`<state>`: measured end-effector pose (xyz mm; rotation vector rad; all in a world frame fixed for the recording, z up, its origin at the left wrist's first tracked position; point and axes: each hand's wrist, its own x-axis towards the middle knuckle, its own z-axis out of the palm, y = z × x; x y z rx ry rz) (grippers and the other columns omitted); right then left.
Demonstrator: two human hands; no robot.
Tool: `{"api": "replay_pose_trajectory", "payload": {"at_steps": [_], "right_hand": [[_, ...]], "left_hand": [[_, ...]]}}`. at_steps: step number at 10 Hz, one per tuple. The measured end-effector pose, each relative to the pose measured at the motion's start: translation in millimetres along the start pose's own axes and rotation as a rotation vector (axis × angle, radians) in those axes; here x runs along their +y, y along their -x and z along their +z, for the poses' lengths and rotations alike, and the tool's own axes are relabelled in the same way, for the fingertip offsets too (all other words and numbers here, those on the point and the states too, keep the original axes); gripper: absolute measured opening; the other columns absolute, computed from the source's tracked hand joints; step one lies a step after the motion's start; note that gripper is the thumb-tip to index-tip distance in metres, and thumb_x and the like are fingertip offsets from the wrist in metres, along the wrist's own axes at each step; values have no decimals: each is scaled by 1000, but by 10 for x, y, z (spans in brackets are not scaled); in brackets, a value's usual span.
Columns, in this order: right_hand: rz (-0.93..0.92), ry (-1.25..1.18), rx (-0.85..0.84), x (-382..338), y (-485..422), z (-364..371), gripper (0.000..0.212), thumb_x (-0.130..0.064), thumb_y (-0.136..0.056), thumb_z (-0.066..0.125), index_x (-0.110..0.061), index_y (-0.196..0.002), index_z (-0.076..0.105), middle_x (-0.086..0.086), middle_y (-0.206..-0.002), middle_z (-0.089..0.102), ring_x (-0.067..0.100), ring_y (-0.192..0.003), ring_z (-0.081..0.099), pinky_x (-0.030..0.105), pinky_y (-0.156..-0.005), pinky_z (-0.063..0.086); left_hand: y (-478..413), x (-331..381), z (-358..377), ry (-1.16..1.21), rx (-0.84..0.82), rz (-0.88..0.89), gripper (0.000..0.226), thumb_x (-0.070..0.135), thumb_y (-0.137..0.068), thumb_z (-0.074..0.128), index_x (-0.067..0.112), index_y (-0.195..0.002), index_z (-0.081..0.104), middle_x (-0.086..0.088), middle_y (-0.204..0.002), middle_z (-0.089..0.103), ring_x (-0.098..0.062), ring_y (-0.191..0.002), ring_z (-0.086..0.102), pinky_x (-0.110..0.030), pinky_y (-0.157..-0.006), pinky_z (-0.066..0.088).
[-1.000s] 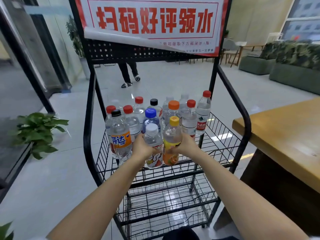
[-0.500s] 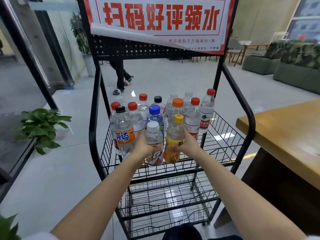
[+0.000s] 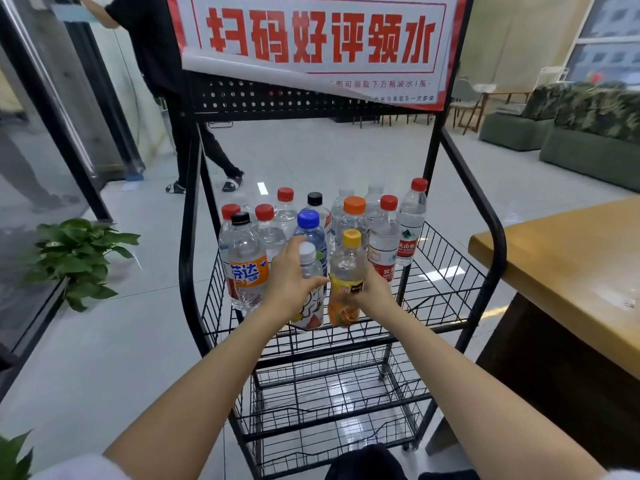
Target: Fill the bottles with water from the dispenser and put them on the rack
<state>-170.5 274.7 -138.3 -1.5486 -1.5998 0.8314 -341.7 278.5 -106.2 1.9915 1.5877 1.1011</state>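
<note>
A black wire rack (image 3: 446, 268) stands in front of me, its upper basket holding several capped plastic bottles. At the front of the basket, my left hand (image 3: 289, 282) grips a white-capped bottle (image 3: 310, 289) with a cartoon label. Beside it, my right hand (image 3: 372, 289) grips a yellow-capped bottle (image 3: 346, 271) with an orange label. Both bottles stand upright on the basket floor, touching each other. A Fanta-labelled bottle (image 3: 244, 265) with a black cap stands to the left of my left hand. No dispenser is in view.
A wooden table (image 3: 568, 271) sits close on the right. Potted plants (image 3: 76, 258) stand on the floor at the left beside a glass wall. A person (image 3: 194, 140) walks behind the rack. A red-lettered sign (image 3: 318, 39) tops the rack. The lower baskets hold nothing.
My left hand has slid up the white-capped bottle, its fingers now near the cap. The person behind the rack has stepped closer. The bottles stay in place.
</note>
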Motion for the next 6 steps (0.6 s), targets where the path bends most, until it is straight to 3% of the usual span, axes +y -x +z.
{"api": "replay_pose_trajectory", "payload": {"at_steps": [2,4,5,6], "right_hand": [[11,15,-65,10,-28,-47,83,-10,-68,86,-19,-138,42,-4,-119,60,12,-109,55,25,-90,43],[46,122,-95,92,11,-21,63,-23,-72,84,-20,-126,52,-1,-117,64,14,-103,56,32,-90,46],[35,185,-94,91,24,-14,65,-32,-71,84,-24,-127,52,-2,-117,66,18,-107,59,40,-92,49],[36,294,-70,85,50,-38,66,-49,-73,78,-27,-128,50,-6,-118,65,16,-106,60,38,-85,51]], "left_hand": [[-35,-58,-87,8,-46,9,80,17,-71,87,15,-137,42,-8,-128,57,-23,-115,55,-31,-95,45],[18,-87,-6,11,24,-14,92,17,-72,86,17,-148,33,-8,-147,43,-23,-135,40,-36,-111,35],[77,-38,-26,27,56,-29,99,17,-72,86,17,-151,26,-7,-152,36,-22,-140,33,-31,-113,28],[203,-50,-11,-61,112,66,98,19,-77,82,17,-153,21,-9,-159,21,-22,-148,18,-35,-119,20]]}}
